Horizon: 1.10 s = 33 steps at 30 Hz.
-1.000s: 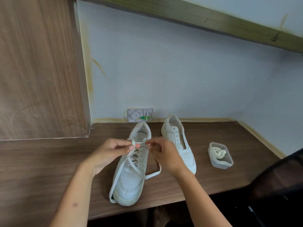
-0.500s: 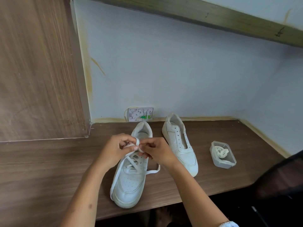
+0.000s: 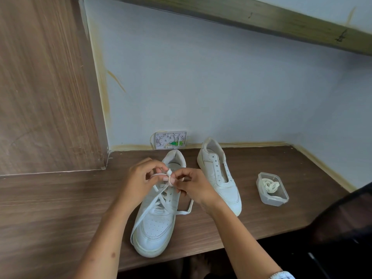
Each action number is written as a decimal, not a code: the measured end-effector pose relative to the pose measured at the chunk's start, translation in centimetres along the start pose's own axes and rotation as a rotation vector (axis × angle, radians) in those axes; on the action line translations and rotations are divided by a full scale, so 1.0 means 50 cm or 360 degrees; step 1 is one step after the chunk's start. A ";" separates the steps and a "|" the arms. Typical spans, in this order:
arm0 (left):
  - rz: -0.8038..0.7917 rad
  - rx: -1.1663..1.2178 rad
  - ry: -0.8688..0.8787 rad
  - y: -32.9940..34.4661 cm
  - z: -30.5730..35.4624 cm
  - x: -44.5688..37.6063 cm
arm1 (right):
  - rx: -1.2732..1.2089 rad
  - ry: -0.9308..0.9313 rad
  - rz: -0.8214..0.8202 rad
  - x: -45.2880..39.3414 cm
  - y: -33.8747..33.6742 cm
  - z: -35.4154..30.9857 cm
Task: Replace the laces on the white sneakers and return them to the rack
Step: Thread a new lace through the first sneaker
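- Fingers of the left hand [image 3: 141, 178] and right hand [image 3: 193, 187] are curled and pinched together on the flat white fabric lace [image 3: 161, 198], meeting above the top eyelets; which strand each hand holds appears to be hidden behind the fingertips.
- Location: the near white leather low-top sneaker [image 3: 156, 224] stands toe toward the viewer on the dark wood-grain desk [image 3: 60, 208], partly laced, with loose loops trailing off both sides.
- Second white sneaker [image 3: 219, 178] stands just beside it, eyelets bare.
- A coiled cream lace [image 3: 270, 185] lies in the small clear plastic tub [image 3: 281, 199] to the right.
- Handling judgement: lace is soft, limp and light; it should be pinched near its stiff tip for threading. Slack loops could snag or pull out.
- Sneaker is light with a firm sole; best steadied at the collar or sidewall.
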<state>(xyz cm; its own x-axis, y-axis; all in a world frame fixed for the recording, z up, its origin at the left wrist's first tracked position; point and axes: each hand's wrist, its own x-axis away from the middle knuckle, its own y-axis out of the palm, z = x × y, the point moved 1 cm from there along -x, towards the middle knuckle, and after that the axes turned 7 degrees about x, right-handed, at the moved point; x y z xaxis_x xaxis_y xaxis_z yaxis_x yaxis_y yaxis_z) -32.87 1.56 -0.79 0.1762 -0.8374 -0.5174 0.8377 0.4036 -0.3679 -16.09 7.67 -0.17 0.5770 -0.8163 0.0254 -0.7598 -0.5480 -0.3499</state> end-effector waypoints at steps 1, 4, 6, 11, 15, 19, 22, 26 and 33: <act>0.0022 0.0041 -0.0028 0.002 -0.001 -0.002 | 0.0002 -0.0017 0.0022 0.000 -0.001 -0.002; 0.0084 0.0203 -0.0145 0.004 0.000 -0.006 | -0.0044 -0.0138 0.0127 -0.002 -0.002 -0.014; 0.0115 0.0273 -0.0170 0.003 -0.002 -0.008 | -0.0150 -0.0205 0.0237 -0.001 -0.001 -0.022; 0.0203 0.0278 -0.0176 0.002 -0.007 -0.009 | -0.0114 -0.0300 0.0573 -0.005 -0.013 -0.009; 0.0204 0.0051 -0.0090 -0.001 -0.009 -0.009 | 0.0037 -0.0362 0.0665 -0.004 -0.025 -0.010; 0.0216 -0.0011 -0.0064 -0.011 -0.013 -0.006 | 0.0091 -0.0396 0.0647 0.002 -0.028 -0.022; 0.0203 -0.0096 -0.0031 -0.026 -0.012 -0.001 | 0.0699 -0.0569 0.0774 0.007 -0.038 -0.025; 0.0261 -0.0173 -0.0037 -0.043 -0.011 0.004 | 0.1235 -0.0603 0.0938 -0.001 -0.053 -0.012; 0.0640 -0.0479 -0.0180 -0.083 -0.010 0.017 | 0.1457 -0.0192 0.1058 0.008 -0.114 0.016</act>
<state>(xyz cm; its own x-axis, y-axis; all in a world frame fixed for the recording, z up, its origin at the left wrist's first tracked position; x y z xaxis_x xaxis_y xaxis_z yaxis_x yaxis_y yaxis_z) -36.44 -0.62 -0.09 0.5223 -0.6221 -0.5832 0.5094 0.7761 -0.3717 -11.27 10.59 1.09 0.2041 -0.8454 -0.4936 -0.4502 0.3666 -0.8142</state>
